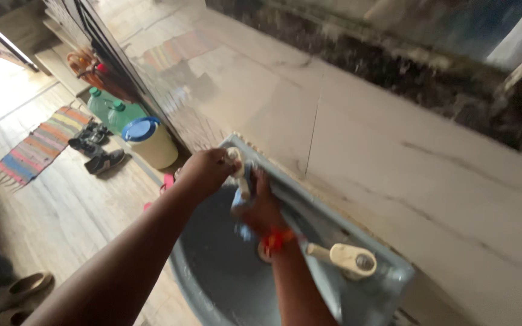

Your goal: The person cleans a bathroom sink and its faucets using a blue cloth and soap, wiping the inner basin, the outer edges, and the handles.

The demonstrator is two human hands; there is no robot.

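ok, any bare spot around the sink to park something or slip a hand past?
Bare: the basin bowl below both hands, and the floor between the striped rug and the basin. Crowded: the far tap, where the left hand and right hand meet; the rim by the near tap; shoes and tub by the wall.

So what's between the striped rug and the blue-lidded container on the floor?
In the head view, dark shoes lie on the floor between the striped rug and the blue-lidded container.
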